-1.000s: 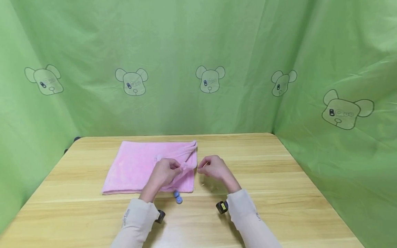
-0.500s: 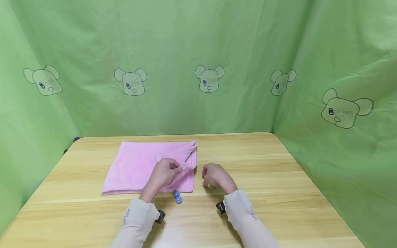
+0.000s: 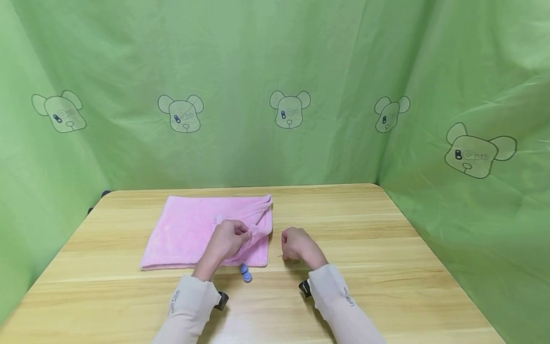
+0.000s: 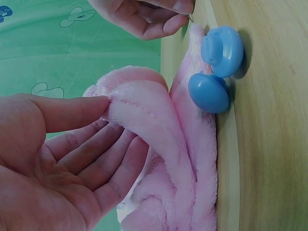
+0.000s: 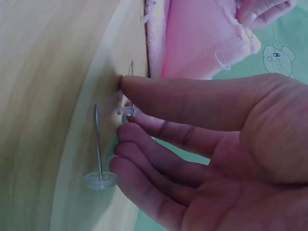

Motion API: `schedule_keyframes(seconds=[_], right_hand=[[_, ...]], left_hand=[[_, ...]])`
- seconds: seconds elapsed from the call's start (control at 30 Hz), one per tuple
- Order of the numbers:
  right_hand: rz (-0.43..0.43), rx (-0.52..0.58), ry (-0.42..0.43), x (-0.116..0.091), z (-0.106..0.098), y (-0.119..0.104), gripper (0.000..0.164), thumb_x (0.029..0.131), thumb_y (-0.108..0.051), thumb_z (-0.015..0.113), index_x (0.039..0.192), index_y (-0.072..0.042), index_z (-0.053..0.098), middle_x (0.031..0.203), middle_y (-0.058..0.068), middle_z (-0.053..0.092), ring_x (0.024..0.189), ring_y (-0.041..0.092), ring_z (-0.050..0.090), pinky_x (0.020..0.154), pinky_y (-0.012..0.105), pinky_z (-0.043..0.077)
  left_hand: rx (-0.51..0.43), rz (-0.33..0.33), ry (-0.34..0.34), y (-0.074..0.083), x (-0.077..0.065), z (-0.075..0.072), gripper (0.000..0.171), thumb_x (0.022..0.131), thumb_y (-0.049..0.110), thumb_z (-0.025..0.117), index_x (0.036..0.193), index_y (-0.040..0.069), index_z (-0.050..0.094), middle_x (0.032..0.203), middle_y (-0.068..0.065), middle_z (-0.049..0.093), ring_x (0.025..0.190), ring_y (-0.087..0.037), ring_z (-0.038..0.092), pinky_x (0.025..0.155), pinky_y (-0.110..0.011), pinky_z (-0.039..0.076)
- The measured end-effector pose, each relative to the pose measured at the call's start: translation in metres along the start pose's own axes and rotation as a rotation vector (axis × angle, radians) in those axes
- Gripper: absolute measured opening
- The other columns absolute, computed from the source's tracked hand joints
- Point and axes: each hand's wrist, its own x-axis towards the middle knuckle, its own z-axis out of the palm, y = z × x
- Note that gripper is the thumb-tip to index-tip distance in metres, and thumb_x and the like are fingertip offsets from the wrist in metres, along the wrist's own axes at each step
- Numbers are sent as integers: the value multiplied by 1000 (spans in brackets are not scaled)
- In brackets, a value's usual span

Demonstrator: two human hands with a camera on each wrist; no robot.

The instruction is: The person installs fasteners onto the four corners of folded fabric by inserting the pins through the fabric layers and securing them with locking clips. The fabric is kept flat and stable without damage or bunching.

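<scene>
A pink plush cloth [image 3: 185, 229] lies folded on the table, its right side opened into layers. My left hand [image 3: 229, 237] pinches the raised edge of its upper layer between thumb and fingers. To the right of the cloth, my right hand [image 3: 298, 246] is down at the tabletop. It pinches a thin metal pin [image 5: 132, 70] with a clear disc base between thumb and forefinger. A second pin [image 5: 98, 144] on a clear disc stands close to the other fingertips. Two blue mushroom-shaped caps [image 4: 209, 93] lie by the cloth's front edge.
The wooden table [image 3: 365, 296] has green curtains [image 3: 240, 48] behind it and on both sides. Small dark camera mounts [image 3: 221, 301] hang under both wrists.
My right hand has moved away from the cloth's edge, down and slightly right to the pins on the table, and taken hold of one. The left hand stays at the cloth.
</scene>
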Motion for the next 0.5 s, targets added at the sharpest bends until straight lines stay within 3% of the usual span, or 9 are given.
schedule_keyframes(seconds=[0.23, 0.5], right_hand=[[8, -14, -5, -1, -1, -1, 18, 77, 3, 68, 69, -9, 56, 66, 3, 57, 60, 18, 52, 50, 26, 44], [28, 126, 23, 2, -2, 1, 15, 74, 6, 64, 72, -7, 57, 65, 5, 58, 54, 16, 52, 45, 24, 43]], left_hand=[[7, -2, 0, 0, 0, -1, 6, 86, 12, 72, 86, 5, 72, 79, -3, 69, 76, -19, 62, 74, -41, 54], [14, 3, 8, 0, 0, -1, 4, 85, 11, 72, 86, 7, 72, 79, -3, 69, 75, -19, 62, 74, -41, 54]])
